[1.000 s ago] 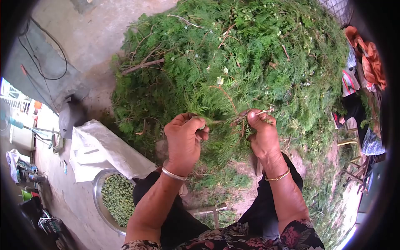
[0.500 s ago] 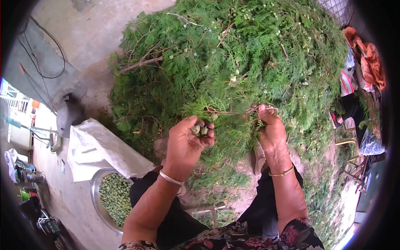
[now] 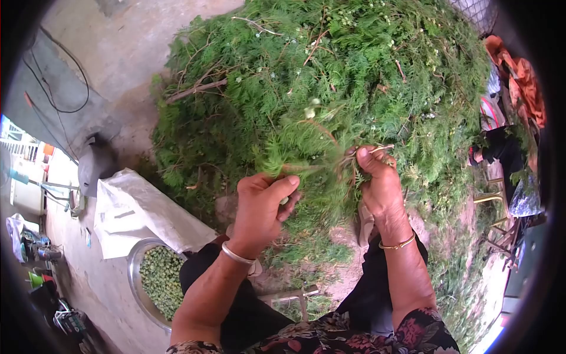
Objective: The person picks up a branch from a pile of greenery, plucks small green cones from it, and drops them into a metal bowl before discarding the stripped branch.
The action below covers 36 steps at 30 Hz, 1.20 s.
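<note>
My right hand (image 3: 380, 180) pinches the woody stem of a leafy evergreen sprig (image 3: 327, 168), which fans out to the left and is partly blurred. Pale green cones (image 3: 311, 111) show at the tip of one of its twigs. My left hand (image 3: 264, 203) is closed beside the sprig's left end, its thumb laid over the curled fingers. A bit of a pale green cone shows between those fingers; the rest of what they hold is hidden. Below left, a metal basin (image 3: 133, 272) holds many small green cones (image 3: 159, 282).
A big heap of cut evergreen branches (image 3: 354, 65) fills the ground ahead. A white sack (image 3: 138, 206) lies beside the basin. A small wooden frame (image 3: 300, 293) stands between my legs. At right are an orange cloth (image 3: 522, 82) and a seated person's dark-clad leg (image 3: 504, 153).
My left hand has rolled over, so the cones in its fingers are now mostly hidden. The sprig has shifted and blurred, while my right hand has moved slightly left with its stem.
</note>
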Motion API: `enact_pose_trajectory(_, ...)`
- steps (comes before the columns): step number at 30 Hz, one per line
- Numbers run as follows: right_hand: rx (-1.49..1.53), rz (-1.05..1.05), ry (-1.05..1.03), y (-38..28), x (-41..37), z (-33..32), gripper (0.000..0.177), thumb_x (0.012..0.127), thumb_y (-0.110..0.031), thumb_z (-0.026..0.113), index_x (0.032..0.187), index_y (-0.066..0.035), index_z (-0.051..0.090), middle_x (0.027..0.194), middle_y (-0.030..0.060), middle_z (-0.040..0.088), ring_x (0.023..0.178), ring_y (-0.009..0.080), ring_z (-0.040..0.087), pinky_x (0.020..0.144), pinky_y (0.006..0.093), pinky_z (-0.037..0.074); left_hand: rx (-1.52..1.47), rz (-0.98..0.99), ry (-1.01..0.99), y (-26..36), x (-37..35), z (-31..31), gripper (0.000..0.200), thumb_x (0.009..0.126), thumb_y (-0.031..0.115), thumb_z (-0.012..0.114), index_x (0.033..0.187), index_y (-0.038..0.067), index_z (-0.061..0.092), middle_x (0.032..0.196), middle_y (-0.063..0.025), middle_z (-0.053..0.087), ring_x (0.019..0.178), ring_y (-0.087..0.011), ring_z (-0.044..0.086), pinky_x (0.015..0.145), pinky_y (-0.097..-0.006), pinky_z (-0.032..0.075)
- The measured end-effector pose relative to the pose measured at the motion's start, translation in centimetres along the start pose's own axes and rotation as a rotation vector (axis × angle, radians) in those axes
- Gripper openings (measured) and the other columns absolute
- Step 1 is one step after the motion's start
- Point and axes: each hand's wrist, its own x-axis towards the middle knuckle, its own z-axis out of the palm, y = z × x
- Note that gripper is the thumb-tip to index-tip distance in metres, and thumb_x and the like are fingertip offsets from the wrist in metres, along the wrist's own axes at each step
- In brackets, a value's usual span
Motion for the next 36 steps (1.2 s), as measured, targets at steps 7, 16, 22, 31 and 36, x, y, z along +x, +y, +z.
enact_pose_trajectory(7,-0.154,-0.126,0.130,-0.9,0.0,-1.5,0.011,0.082,-0.001,0.064,0.077,-0.004,0.055,0.085,0.0074,0.061,0.081,0.0201,0.059,0.080,0.0346,0.046,-0.448,-0.017,-0.206,2.1,1.8,-4.4,0.021,0.085,0.009,0.050,0.100,-0.005,0.055,0.085,-0.0186,0.060,0.059,-0.0171,0.057,0.040,-0.0231,0.043)
enact_pose_trajectory(16,-0.532,-0.097,-0.348,-0.9,-1.6,-2.0,0.019,0.082,-0.015,0.067,0.091,0.001,0.064,0.083,0.0112,0.067,0.078,0.0191,0.061,0.077,0.0331,0.046,-0.204,-0.006,0.054,1.3,1.2,-2.0,0.015,0.084,0.015,0.066,0.087,0.003,0.058,0.077,-0.0089,0.060,0.057,-0.0121,0.053,0.043,-0.0215,0.038)
enact_pose_trajectory(22,-0.554,-0.076,-0.381,-1.0,-2.0,-1.7,0.010,0.083,-0.008,0.065,0.089,0.000,0.068,0.082,0.0057,0.069,0.076,0.0120,0.060,0.074,0.0274,0.046,0.048,0.020,0.012,0.4,1.0,-1.6,0.023,0.082,0.020,0.070,0.085,-0.001,0.061,0.071,-0.0056,0.057,0.053,-0.0090,0.048,0.041,-0.0194,0.034)
enact_pose_trajectory(31,-0.712,-0.115,-0.426,-0.8,-2.0,-1.5,0.010,0.082,-0.007,0.066,0.087,0.002,0.067,0.081,0.0071,0.068,0.075,0.0138,0.061,0.072,0.0291,0.047,-0.154,-0.170,0.034,-1.0,1.5,-1.8,0.013,0.084,0.010,0.065,0.085,-0.001,0.059,0.071,-0.0066,0.055,0.053,-0.0090,0.046,0.041,-0.0192,0.031)
enact_pose_trajectory(36,-0.506,-0.070,-0.411,-1.4,-2.4,-2.4,0.011,0.081,-0.005,0.068,0.089,0.002,0.066,0.079,0.0047,0.067,0.073,0.0112,0.060,0.071,0.0262,0.049,-0.581,-0.172,0.285,-0.9,4.7,-7.2,0.009,0.084,0.008,0.061,0.087,0.001,0.057,0.076,-0.0092,0.056,0.057,-0.0129,0.048,0.043,-0.0237,0.036)
